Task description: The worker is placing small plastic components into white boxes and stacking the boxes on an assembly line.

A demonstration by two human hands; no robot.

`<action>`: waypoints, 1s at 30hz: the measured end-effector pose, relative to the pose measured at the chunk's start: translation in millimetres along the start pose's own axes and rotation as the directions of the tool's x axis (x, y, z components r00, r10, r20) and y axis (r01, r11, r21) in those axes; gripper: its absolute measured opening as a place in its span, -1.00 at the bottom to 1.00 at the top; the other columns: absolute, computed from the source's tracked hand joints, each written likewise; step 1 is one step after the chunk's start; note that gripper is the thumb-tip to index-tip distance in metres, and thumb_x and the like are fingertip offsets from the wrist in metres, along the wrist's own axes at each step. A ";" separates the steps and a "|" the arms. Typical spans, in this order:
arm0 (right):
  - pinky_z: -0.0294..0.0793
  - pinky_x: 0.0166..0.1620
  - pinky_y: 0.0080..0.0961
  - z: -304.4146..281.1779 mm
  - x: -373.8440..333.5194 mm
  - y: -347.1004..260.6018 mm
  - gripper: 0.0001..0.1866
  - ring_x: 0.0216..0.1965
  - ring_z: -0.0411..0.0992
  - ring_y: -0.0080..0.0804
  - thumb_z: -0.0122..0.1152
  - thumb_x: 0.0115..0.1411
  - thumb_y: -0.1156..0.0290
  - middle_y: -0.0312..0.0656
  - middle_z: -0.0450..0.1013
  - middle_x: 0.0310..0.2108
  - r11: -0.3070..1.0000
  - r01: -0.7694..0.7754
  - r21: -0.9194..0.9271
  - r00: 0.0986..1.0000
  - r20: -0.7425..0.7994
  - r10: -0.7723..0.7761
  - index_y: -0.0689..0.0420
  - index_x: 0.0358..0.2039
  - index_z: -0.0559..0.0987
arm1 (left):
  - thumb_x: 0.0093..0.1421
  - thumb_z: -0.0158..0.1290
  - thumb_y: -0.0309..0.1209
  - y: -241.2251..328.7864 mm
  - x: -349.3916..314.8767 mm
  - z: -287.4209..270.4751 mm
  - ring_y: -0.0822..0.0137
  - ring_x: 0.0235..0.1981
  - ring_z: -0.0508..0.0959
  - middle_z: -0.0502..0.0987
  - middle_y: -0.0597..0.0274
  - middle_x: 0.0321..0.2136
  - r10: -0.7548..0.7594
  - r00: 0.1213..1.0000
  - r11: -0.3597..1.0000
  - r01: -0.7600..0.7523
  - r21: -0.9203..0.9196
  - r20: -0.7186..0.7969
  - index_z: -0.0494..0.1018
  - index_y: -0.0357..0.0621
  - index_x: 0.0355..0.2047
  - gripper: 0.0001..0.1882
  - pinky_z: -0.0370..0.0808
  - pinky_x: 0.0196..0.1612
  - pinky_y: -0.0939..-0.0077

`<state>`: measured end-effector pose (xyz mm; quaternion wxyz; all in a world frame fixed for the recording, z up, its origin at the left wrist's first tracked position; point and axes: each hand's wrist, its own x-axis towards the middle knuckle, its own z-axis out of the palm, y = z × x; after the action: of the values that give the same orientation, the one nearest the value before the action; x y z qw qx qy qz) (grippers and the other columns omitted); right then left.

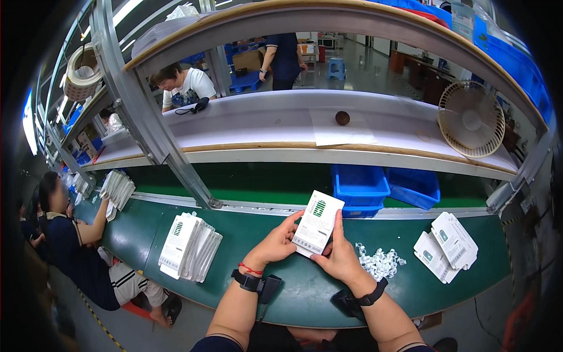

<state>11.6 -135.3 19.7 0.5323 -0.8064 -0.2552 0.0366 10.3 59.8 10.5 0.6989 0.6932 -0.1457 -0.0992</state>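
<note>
Between my two hands I hold a white carton [317, 226] with a green printed pattern, tilted above the green bench. My left hand [277, 239] grips its left edge, fingers curled behind it. On the opposite side, my right hand [340, 253] holds the right edge, with the thumb near the lower corner. A fanned stack of similar flat cartons [190, 246] lies to the left. At the right, a smaller pile of flat cartons [447, 246] rests on the bench. A heap of small white pieces [381, 262] sits just right of my right hand.
Blue plastic bins [360, 185] stand behind the carton, under a white shelf [258, 123]. A beige round fan [471, 119] is at the shelf's right end. A metal post [170, 141] rises at the left. A co-worker [82, 246] sits further left, reaching toward another carton stack [119, 189].
</note>
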 end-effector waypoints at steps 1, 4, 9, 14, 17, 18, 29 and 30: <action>0.43 -0.36 -0.47 0.1 0.0 0.4 0.17 -0.45 0.43 -0.23 0.27 -0.19 0.55 0.11 0.37 -0.20 1.000 0.002 0.000 1.000 0.005 -0.002 0.20 0.18 -0.46 | -0.16 -0.19 -0.78 -0.7 0.3 -0.2 0.35 -0.11 0.41 0.36 0.04 -0.12 0.000 1.000 1.000 0.000 -0.007 0.000 -0.10 -0.12 0.20 -0.16 0.37 -0.08 0.52; 0.42 -0.36 -0.47 0.0 -0.3 0.3 0.16 -0.46 0.42 -0.24 0.29 -0.19 0.51 0.10 0.38 -0.24 0.998 0.052 -0.024 0.999 0.013 -0.052 0.22 0.19 -0.43 | -0.20 -0.21 -0.78 2.1 0.7 0.6 0.34 -0.12 0.41 0.36 0.04 -0.13 -0.015 1.000 1.000 0.015 -0.009 -0.014 -0.09 -0.13 0.20 -0.15 0.36 -0.08 0.52; 0.42 -0.34 -0.46 3.3 -0.5 0.1 0.15 -0.43 0.42 -0.23 0.31 -0.18 0.45 0.09 0.38 -0.25 0.998 0.053 -0.020 0.998 0.035 -0.052 0.25 0.19 -0.39 | -0.17 -0.15 -0.76 0.3 -2.2 -2.1 0.34 -0.13 0.41 0.35 0.07 -0.14 -0.025 0.999 1.000 0.025 -0.011 -0.046 -0.09 -0.13 0.20 -0.16 0.37 -0.09 0.52; 0.43 -0.32 -0.47 5.3 -2.1 1.5 0.17 -0.37 0.42 -0.21 0.34 -0.17 0.35 0.17 0.32 -0.13 0.988 0.153 -0.023 0.986 0.078 -0.150 0.26 0.19 -0.39 | -0.04 0.13 -0.48 -10.1 -1.0 -1.4 0.43 -0.27 0.40 0.33 0.12 -0.17 -0.033 0.994 0.999 0.031 -0.020 -0.105 0.05 -0.17 0.15 -0.26 0.40 -0.24 0.58; 0.43 -0.31 -0.46 4.7 -3.8 -2.6 0.17 -0.33 0.42 -0.19 0.34 -0.15 0.29 0.21 0.26 -0.05 0.982 0.188 0.003 0.981 0.056 -0.188 0.26 0.19 -0.38 | -0.02 0.15 -0.36 -17.5 1.8 -8.5 0.46 -0.30 0.38 0.33 0.12 -0.15 -0.037 0.990 0.988 0.056 0.146 -0.132 0.16 -0.19 0.10 -0.34 0.40 -0.25 0.58; 0.43 -0.30 -0.45 3.3 -3.8 -3.7 0.17 -0.31 0.42 -0.18 0.33 -0.14 0.26 0.22 0.24 -0.02 0.984 0.177 0.011 0.983 0.042 -0.178 0.25 0.19 -0.38 | 0.02 0.13 -0.30 -19.0 2.2 -8.0 0.49 -0.33 0.36 0.35 0.15 -0.17 0.000 0.989 0.984 0.025 0.174 -0.147 0.21 -0.20 0.07 -0.39 0.39 -0.24 0.57; 0.39 -0.17 -0.42 13.5 0.0 6.5 0.08 -0.11 0.36 -0.09 0.32 -0.15 0.24 0.17 0.26 -0.03 0.943 0.317 -0.095 0.943 0.135 -0.304 0.23 0.21 -0.21 | 0.02 0.11 -0.24 -13.2 -5.7 -7.6 0.27 0.09 0.19 0.18 0.07 0.08 0.030 0.999 0.996 -0.032 0.083 0.019 0.07 -0.18 0.15 -0.27 0.08 0.14 0.48; 0.30 -0.06 -0.38 11.2 -1.0 2.8 0.07 -0.03 0.29 -0.01 0.32 -0.16 0.25 0.22 0.20 0.01 0.956 0.288 -0.047 0.950 0.137 -0.279 0.29 0.20 -0.18 | -0.01 0.13 -0.22 -7.2 -5.8 -7.2 0.18 0.09 0.18 0.18 0.00 0.06 0.043 0.999 0.965 -0.045 0.258 0.012 0.08 -0.17 0.15 -0.25 0.07 0.14 0.43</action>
<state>8.1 -127.2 12.2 0.4873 -0.7745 -0.4034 0.0034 7.8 68.4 3.0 0.6044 0.7744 -0.1749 -0.0659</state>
